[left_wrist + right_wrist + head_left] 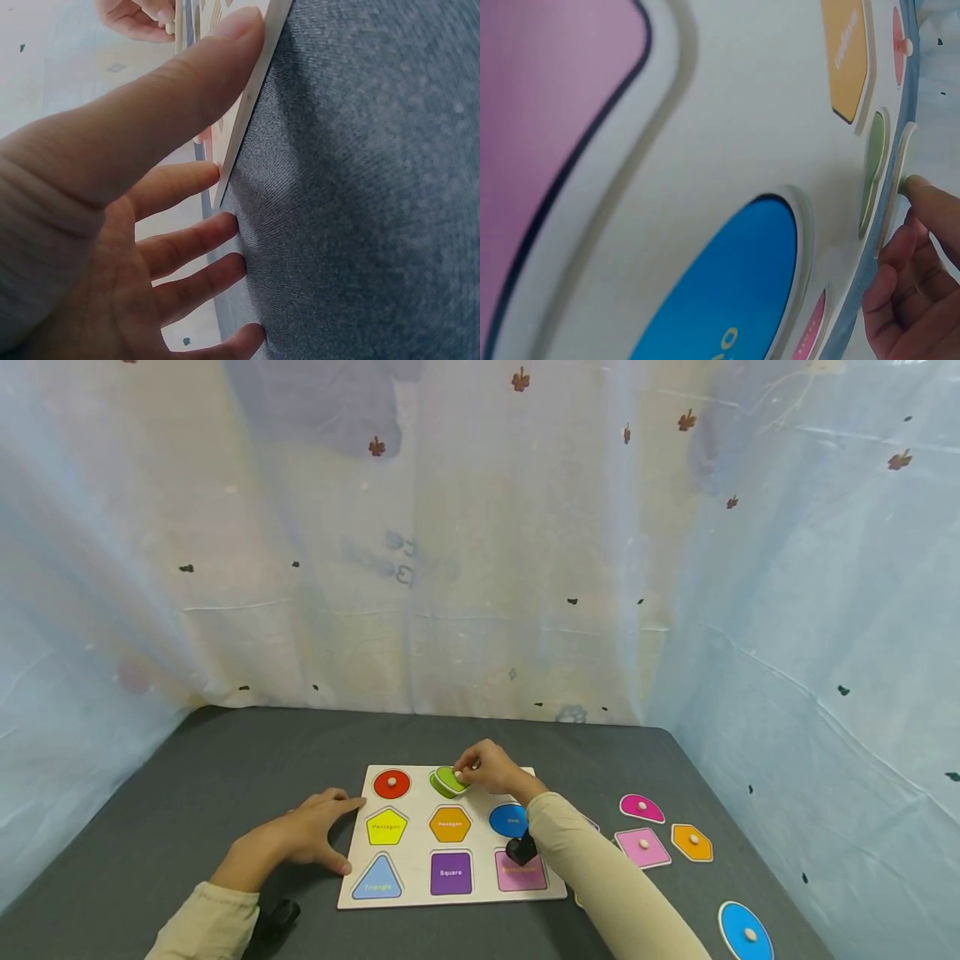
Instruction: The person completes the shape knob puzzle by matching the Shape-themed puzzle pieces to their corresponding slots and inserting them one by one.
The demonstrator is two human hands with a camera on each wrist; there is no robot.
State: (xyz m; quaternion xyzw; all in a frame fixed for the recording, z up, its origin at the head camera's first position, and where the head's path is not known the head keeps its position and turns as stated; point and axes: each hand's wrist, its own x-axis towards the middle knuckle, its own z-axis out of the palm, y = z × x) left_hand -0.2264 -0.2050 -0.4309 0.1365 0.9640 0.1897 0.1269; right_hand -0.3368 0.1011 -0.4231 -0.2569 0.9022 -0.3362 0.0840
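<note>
A white shape-puzzle board (417, 893) lies on the dark grey table (225, 760). My right hand (487, 767) pinches the white knob of a green piece (450, 779), held tilted just over the green recess in the board's top row. In the right wrist view the green piece (897, 187) stands on edge beside the green recess (873, 169), with my fingertips (930, 199) on its knob. My left hand (300, 837) lies with straight fingers against the board's left edge; in the left wrist view the fingers (187, 247) touch the board's edge (251, 97). A red circle (392, 783) sits in its place.
Loose pieces lie on the table right of the board: a magenta piece (641, 807), a pink square (642, 847), an orange hexagon (692, 842) and a blue oval (745, 932). A pale curtain (480, 543) closes in the back and sides.
</note>
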